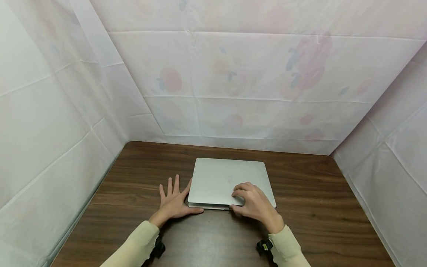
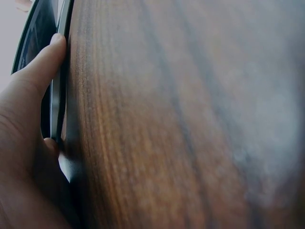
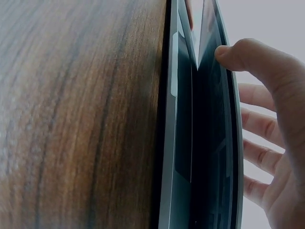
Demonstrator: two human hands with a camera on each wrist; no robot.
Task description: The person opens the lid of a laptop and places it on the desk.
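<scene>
A silver laptop lies on the wooden table, its lid raised a little off the base along the near edge. My right hand pinches the lid's front edge. In the right wrist view the thumb is on the screen side of the lid, the other fingers on its outer face. The base stays down on the table, and a narrow gap shows between the two. At the laptop's left front corner my left hand is spread flat, its straight thumb against the base's front edge.
The dark wooden table reaches out on every side of the laptop. White sheets with faded fruit prints hang behind it and at both sides. A black wrist device sits under the right sleeve, another under the left.
</scene>
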